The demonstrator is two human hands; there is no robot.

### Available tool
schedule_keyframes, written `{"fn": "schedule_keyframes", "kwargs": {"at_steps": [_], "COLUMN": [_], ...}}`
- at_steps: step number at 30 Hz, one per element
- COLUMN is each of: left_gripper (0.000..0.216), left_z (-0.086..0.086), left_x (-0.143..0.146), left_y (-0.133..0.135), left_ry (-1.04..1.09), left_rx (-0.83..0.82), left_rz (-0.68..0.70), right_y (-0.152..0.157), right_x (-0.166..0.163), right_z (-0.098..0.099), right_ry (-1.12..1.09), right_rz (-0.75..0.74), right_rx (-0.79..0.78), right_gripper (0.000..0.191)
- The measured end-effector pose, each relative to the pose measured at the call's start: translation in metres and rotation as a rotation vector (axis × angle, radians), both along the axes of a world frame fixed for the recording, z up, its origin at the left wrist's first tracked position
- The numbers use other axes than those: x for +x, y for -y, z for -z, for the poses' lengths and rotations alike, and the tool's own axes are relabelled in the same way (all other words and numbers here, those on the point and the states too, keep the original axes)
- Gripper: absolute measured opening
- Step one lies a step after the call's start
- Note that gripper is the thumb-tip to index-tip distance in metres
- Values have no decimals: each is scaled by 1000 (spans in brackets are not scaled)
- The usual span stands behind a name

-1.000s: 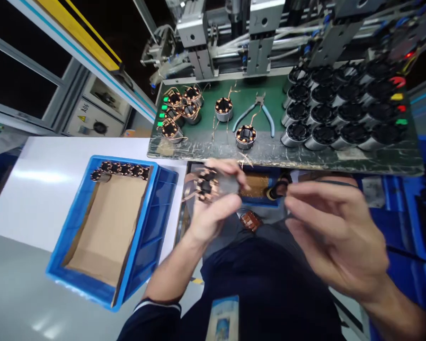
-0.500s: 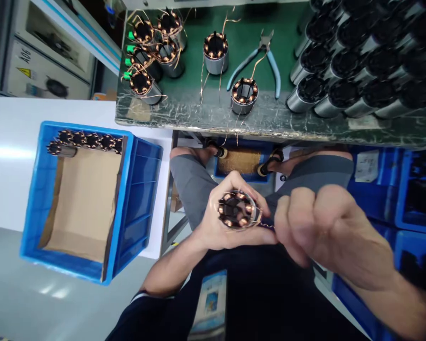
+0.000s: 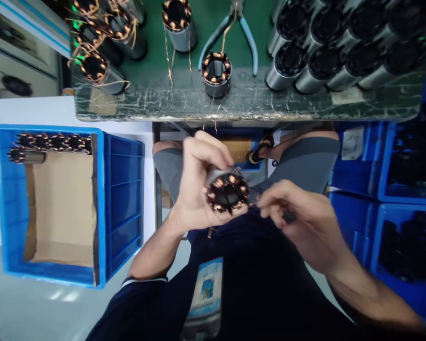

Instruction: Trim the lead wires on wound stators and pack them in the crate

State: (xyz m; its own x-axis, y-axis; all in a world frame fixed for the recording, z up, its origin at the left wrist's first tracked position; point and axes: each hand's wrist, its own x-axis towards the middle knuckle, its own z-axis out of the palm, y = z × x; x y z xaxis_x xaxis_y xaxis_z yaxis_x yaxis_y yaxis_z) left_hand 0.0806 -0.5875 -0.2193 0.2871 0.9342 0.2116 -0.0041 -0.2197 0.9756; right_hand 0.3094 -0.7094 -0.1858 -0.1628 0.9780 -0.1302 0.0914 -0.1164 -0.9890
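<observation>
My left hand (image 3: 195,184) is wrapped round a wound motor stator (image 3: 227,192), a metal cylinder with copper coils round a black core, held over my lap with its end face turned up. My right hand (image 3: 298,222) is just to its right, thumb and fingers pinched on the copper wire leads (image 3: 252,198) coming off the stator's edge. A second wound stator (image 3: 216,71) stands on the green bench near its front edge, thin copper wires hanging over the edge. Blue-handled pliers (image 3: 250,33) lie behind it.
A blue crate (image 3: 122,189) lined with cardboard sits at the left, a row of stators along its far wall. More wound stators (image 3: 95,68) stand at the bench's left; several black-capped cylinders (image 3: 305,52) at its right. Blue bins (image 3: 404,222) fill the floor at the right.
The view has tipped further down. My left hand turned the stator's end face up and lowered it to my lap. My right hand closed in and pinched the leads.
</observation>
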Motion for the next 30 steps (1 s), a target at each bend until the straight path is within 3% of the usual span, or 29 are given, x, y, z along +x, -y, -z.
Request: {"fn": "schedule_keyframes", "kwargs": {"at_steps": [3, 5, 7, 9, 11, 13, 16, 19, 21, 24, 28, 30], "left_gripper": [68, 70, 66, 58, 60, 59, 54, 55, 56, 56, 45, 41], "left_z": [-7, -15, -21, -22, -20, -16, -14, -12, -10, -2, 13, 19], "left_x": [-3, -5, -4, 3, 13, 22, 27, 23, 19, 18, 19, 14], "left_y": [17, 30, 42, 54, 63, 67, 67, 64, 65, 70, 68, 59], "left_ry": [20, 45, 146, 362, 571, 656, 648, 570, 491, 474, 556, 548], "left_rx": [80, 1, -257, -612, -895, -1037, -1042, -973, -985, -1039, -1033, -885], "left_rz": [241, 334, 362, 343, 277, 188, 133, 167, 233, 265, -34, -175], "right_y": [-14, -13, -5, 2, 5, 4, -3, -13, -20, -21, 5, 21], "right_x": [-10, -19, -28, -33, -32, -29, -26, -31, -37, -48, -51, -41], "right_z": [-10, -4, 7, 17, 17, 7, -16, -31, -31, -17, 5, 10], "right_ry": [-56, -217, -358, -338, -181, 54, 182, -102, -221, -171, 26, 54], "right_rz": [-98, -74, -60, -37, -8, 6, 47, 76, 48, -60, -221, -294], "right_rx": [-9, 44, 56, 44, 93, 200, 370, 390, 372, 363, 391, 328], "right_gripper": [36, 44, 43, 41, 35, 25, 26, 34, 36, 36, 33, 29]}}
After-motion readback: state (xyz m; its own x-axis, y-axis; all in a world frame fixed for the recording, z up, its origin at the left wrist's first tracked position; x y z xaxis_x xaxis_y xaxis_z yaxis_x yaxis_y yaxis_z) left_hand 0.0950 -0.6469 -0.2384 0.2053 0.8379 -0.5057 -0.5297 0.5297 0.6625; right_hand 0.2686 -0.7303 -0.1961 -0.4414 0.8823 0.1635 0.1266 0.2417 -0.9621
